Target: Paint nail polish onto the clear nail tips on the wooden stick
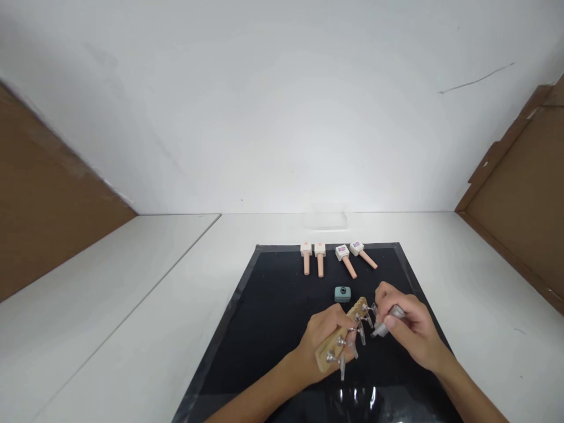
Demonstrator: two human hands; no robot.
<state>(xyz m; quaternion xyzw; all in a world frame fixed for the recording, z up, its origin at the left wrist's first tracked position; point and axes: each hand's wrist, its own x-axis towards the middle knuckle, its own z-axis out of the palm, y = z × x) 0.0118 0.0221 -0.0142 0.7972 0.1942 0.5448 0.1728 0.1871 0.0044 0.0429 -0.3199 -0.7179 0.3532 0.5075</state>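
Note:
My left hand is wrapped around a wooden nail-tip display stand, holding it tilted above the black mat. Several clear false nail tips stick out from it on small metal posts. In my right hand is a silver-grey nail polish brush cap, pinched between thumb and fingers. Its dark lower end is close beside the nail tips at the stand's far end; whether it touches one I cannot tell. Just beyond the stand, a small teal bottle with a dark round opening on top sits on the mat.
At the mat's back edge lie several white nail polish bottles with peach caps. A clear plastic tray stands behind them against the white wall. Brown cardboard panels border both sides. The black mat covers the white table's middle.

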